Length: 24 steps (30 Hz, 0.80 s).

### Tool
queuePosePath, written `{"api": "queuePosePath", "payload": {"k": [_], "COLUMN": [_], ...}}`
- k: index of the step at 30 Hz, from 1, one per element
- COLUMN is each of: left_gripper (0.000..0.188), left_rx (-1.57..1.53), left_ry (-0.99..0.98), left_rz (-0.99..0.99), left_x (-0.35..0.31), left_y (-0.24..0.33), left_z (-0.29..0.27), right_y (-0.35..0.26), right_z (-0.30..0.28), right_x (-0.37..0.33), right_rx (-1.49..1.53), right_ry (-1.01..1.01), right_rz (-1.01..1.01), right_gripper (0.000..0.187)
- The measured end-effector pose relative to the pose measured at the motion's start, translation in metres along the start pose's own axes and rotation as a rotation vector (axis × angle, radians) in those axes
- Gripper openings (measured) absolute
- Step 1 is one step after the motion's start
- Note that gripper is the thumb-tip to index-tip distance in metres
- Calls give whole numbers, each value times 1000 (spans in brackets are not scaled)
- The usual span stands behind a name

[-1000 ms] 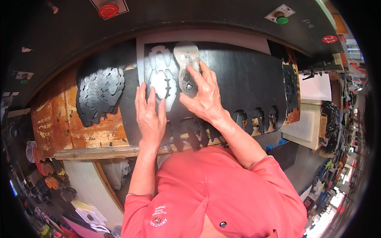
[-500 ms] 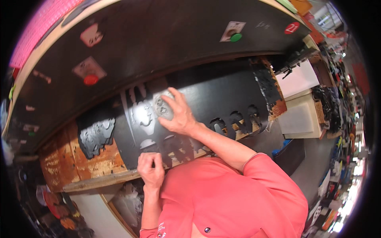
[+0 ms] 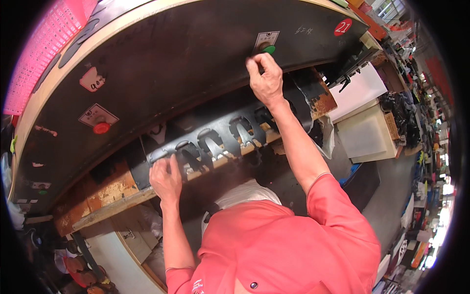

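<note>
My right hand (image 3: 265,81) is raised in front of the dark overhanging machine panel (image 3: 186,54), just below its round green button (image 3: 268,49). Its fingers are curled in, and no object shows in them; contact with the button cannot be made out. My left hand (image 3: 165,181) is low at the front edge of the work surface, beside a black sheet (image 3: 223,118) with a row of curved cut-outs. Its thumb stands apart from the loosely bent fingers, whose tips are partly hidden. Part of the sheet disappears under the panel.
A red button (image 3: 101,128) sits on the panel's left. A worn wooden board (image 3: 115,191) with a beam edge lies at left. Pale boxes (image 3: 369,132) stand to the right, and a pink basket (image 3: 44,54) rests on top at the upper left.
My right hand has left the grey piece with holes and risen to the green button. My left fist has loosened and moved left and up. The view has shifted; the grey piece no longer shows.
</note>
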<state>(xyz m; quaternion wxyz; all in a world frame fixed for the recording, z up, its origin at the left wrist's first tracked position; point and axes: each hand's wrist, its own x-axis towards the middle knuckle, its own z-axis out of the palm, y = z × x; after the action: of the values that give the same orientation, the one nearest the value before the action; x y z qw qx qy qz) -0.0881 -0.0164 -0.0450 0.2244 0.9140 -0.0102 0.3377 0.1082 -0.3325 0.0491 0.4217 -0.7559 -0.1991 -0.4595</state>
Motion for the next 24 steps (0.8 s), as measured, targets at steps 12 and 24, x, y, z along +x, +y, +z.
{"api": "queuePosePath", "payload": {"k": [12, 24], "left_gripper": [25, 20], "left_rx": [-56, -154], "left_ry": [10, -31], "left_rz": [-26, -150], "left_x": [5, -7], "left_y": [1, 11], "left_z": [-6, -10], "right_y": [-17, -12], "right_z": [-9, -12], "right_x": [-137, -138], "right_rx": [34, 80], "right_ry": [-340, -377], "right_rz": [407, 466], "right_gripper": [22, 22]}}
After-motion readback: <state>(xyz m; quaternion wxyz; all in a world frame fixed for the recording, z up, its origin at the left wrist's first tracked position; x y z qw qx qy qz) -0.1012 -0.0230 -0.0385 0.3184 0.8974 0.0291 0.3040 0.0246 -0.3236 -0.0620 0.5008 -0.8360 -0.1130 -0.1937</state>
